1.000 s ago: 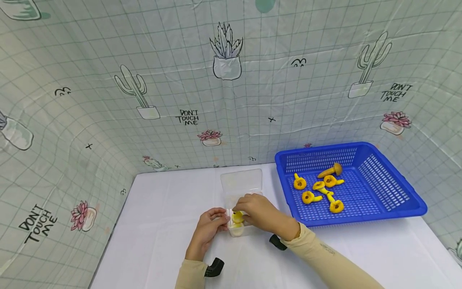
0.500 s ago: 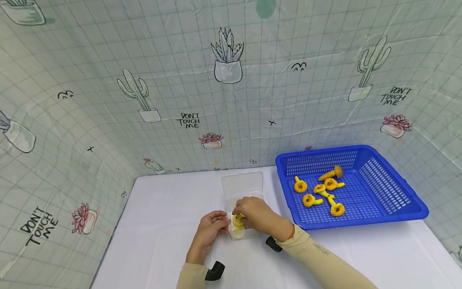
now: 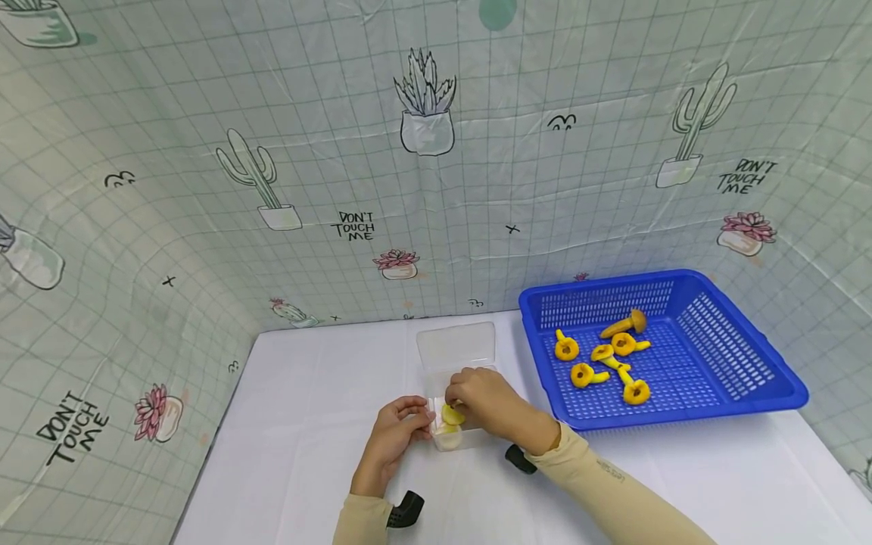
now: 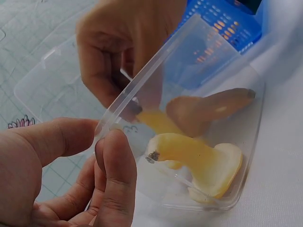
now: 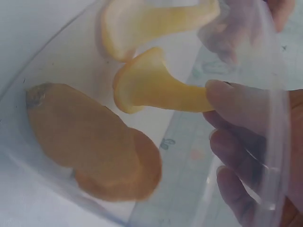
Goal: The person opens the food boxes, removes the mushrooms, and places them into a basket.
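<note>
A clear plastic box (image 3: 477,439) stands on the table with its hinged lid (image 3: 456,345) tipped back. My left hand (image 3: 393,433) pinches the box's left rim between thumb and fingers. Inside the box, my right hand (image 3: 489,401) pinches the stem end of a yellow mushroom (image 5: 154,90), its cap toward the bottom. Beside it in the box lie another yellow mushroom (image 4: 194,158) and a brown mushroom (image 5: 90,137). From the head view, the right hand hides much of the box's inside.
Right of the box is a blue plastic basket (image 3: 739,337) with perforated walls. Several yellow mushrooms (image 3: 636,392) and one brownish mushroom (image 3: 625,324) lie at its left side. A printed cloth (image 3: 477,189) hangs behind the white table (image 3: 306,424).
The right hand shifts slightly inside the box, and the yellow mushroom in its fingers moves and turns a little. My left hand stays on the rim. The basket's mushrooms are unchanged.
</note>
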{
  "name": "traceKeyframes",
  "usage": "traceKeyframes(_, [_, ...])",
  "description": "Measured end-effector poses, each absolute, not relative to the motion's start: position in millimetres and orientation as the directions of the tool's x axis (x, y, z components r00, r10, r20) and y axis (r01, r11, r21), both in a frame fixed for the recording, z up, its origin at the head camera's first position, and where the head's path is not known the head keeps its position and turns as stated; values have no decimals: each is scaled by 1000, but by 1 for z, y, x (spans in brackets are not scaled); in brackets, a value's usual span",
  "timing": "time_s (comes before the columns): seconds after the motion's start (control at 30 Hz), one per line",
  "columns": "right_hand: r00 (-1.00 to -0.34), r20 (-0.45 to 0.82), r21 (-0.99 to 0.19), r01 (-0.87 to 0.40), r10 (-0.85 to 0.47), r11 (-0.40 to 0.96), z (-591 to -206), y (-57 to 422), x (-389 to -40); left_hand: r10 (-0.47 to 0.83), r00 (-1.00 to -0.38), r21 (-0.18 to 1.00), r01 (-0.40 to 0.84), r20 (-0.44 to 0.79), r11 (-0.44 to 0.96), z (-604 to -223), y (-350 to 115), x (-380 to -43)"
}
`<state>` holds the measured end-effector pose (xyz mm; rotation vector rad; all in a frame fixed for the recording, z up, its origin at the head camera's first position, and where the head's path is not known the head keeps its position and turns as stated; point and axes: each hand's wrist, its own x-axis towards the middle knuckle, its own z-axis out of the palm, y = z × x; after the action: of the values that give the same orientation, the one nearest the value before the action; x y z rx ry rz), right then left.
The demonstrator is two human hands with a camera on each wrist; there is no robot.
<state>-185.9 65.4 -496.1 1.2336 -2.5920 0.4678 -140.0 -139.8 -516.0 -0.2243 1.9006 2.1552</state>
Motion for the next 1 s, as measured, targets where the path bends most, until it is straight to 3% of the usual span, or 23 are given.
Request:
traceKeyframes(0.43, [-673,455,-345,-737,-583,581,-459,99,-175,87,-953,948,-297,-289,-114,-515,-139,-140])
traceKeyframes(0.6, [-703,480,-334,-700,-524,632,-448,113,-171,85,-953,947,-300,-292,-111,-515,-139,-140])
traceKeyframes(1.0, [-661,591,-270,-702,-462,659,-439,149,-165,90,-955,949,-293,-284,-114,-514,-139,-140])
